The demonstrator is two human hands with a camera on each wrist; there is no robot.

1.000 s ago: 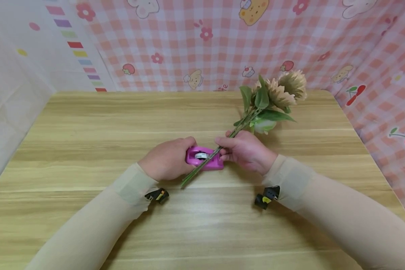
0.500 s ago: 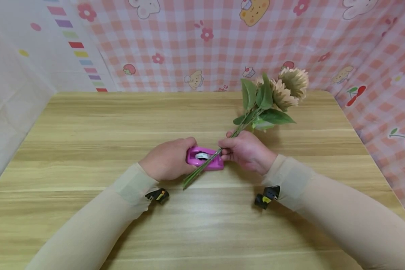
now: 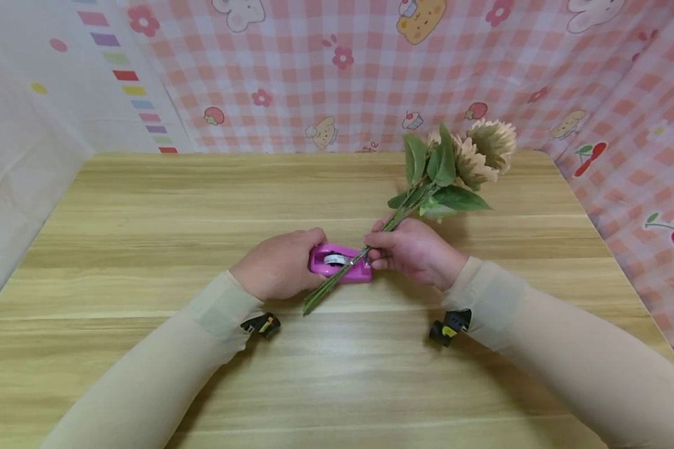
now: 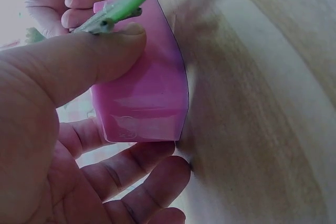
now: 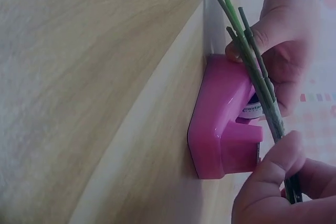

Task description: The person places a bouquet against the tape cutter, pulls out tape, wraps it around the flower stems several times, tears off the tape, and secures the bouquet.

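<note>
My left hand (image 3: 281, 265) grips the rear end of a pink tape dispenser (image 3: 362, 275), which stands on the table with a white tape roll (image 3: 334, 259) inside. In the left wrist view, the thumb (image 4: 100, 59) lies along the dispenser's side and the fingers bend around its end. My right hand (image 3: 418, 251) pinches a bunch of artificial flowers (image 3: 491, 146) by the stems (image 5: 257, 66), between thumb and fingers. Those stems cross slantwise over the dispenser, their cut ends near my left hand. At the dispenser's cutter end, my right fingers are close by; whether they hold tape is unclear.
The wood-grain table (image 3: 202, 193) extends around both hands. Behind it hangs a pink checked cloth (image 3: 292, 68), with more on the right; a white sheet (image 3: 22, 125) covers the left side. Small black cameras (image 3: 264, 325) sit at both wrists.
The flower bunch has turned slightly and shifted a little right with my right hand. My right wrist has edged right. The left hand and the tape dispenser stay put.
</note>
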